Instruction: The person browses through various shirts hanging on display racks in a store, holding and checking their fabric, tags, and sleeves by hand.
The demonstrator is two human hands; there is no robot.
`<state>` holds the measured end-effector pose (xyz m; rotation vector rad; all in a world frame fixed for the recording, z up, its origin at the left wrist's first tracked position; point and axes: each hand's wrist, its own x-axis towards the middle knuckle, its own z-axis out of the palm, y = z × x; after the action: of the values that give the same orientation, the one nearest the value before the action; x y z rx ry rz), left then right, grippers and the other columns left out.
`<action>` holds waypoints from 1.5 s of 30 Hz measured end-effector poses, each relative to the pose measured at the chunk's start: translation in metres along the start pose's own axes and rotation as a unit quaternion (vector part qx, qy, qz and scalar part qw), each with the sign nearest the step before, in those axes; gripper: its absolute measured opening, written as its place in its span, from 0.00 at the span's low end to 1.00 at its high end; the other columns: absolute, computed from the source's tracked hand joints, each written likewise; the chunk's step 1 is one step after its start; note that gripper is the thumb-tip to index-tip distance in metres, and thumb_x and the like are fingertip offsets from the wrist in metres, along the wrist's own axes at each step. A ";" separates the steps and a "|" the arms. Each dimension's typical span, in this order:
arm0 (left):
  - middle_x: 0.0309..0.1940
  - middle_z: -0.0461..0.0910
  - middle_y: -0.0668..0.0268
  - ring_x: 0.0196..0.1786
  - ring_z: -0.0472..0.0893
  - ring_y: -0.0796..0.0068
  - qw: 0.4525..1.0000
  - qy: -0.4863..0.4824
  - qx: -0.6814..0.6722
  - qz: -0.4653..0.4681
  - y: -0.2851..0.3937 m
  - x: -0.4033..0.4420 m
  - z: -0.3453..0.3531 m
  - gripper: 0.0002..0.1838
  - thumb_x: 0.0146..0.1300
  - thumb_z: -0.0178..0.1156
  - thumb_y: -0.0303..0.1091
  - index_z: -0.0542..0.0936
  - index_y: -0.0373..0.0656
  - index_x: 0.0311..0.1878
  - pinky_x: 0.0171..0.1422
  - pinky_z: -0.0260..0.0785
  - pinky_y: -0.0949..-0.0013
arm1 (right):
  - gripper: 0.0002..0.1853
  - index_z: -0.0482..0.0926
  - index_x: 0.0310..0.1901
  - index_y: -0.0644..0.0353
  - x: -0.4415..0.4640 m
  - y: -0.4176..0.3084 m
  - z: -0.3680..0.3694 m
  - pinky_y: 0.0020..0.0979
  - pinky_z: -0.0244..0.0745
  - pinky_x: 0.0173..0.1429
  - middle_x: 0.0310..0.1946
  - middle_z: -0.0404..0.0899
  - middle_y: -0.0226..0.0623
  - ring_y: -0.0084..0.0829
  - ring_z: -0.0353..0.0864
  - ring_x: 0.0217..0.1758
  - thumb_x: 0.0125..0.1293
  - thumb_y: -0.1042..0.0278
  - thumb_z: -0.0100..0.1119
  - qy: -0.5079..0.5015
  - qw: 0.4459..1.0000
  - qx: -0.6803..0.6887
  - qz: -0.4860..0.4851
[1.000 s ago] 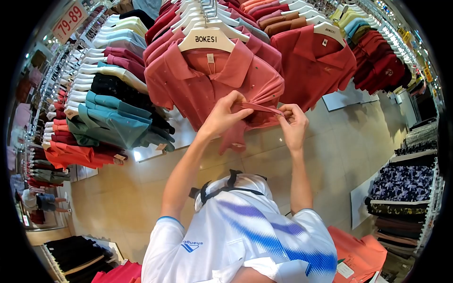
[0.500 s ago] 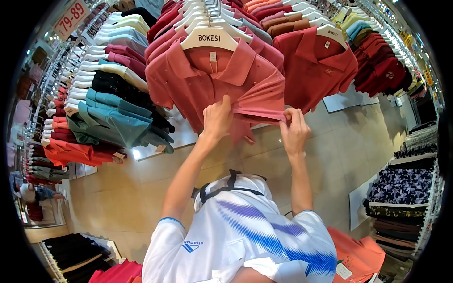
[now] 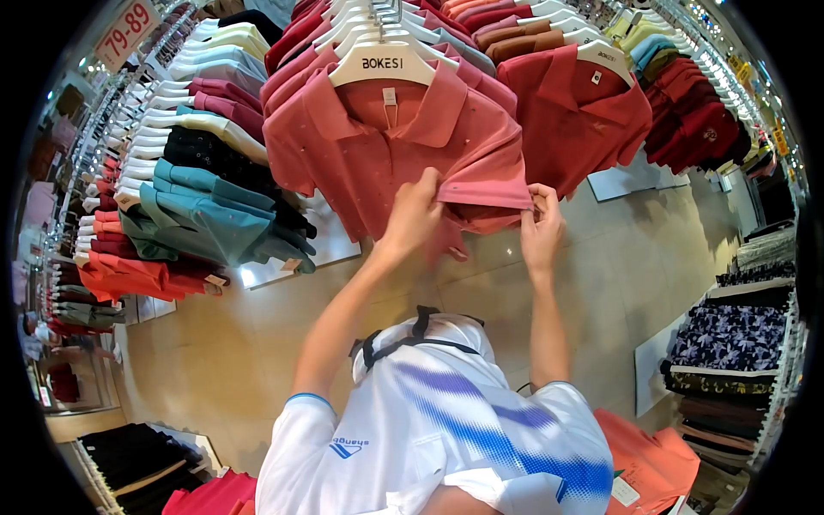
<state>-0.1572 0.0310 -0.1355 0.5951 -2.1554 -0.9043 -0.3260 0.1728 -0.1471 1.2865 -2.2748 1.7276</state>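
A coral-pink polo shirt (image 3: 378, 163) with small dots hangs from a white hanger (image 3: 382, 66) lettered BOKESI at the front of the rack. My left hand (image 3: 414, 213) is closed on the near side of its sleeve. At the sleeve's other end, my right hand (image 3: 542, 227) pinches the edge of the cuff. Between both hands the sleeve hem is stretched out nearly level. A small tag shows inside the collar. To the right hangs a darker red polo shirt (image 3: 571, 116), apart from my hands.
Teal shirts (image 3: 202, 215) and other tops hang along the left. Dark red shirts (image 3: 695, 120) hang at the far right. Folded trousers, some flower-patterned (image 3: 730, 335), line the right side. A price sign (image 3: 127, 33) stands at upper left. Tiled floor (image 3: 232, 360) lies below.
Both hands have shifted slightly, the left one to the right and the right one a little upward. The sleeve hem has turned and spread into a flatter, wider band.
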 end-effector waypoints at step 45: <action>0.27 0.78 0.62 0.31 0.78 0.79 0.952 -0.146 -0.236 -0.130 0.022 -0.007 0.021 0.13 0.65 0.56 0.28 0.65 0.35 0.48 0.29 0.72 0.74 | 0.18 0.76 0.44 0.67 -0.059 0.122 0.116 0.33 0.72 0.39 0.30 0.79 0.43 0.29 0.78 0.36 0.61 0.59 0.59 -0.255 0.951 0.173 0.042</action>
<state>-0.1720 0.0586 -0.1325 0.5319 -2.0235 -1.6823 -0.3088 0.1210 -0.3166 1.9264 -2.3600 2.0977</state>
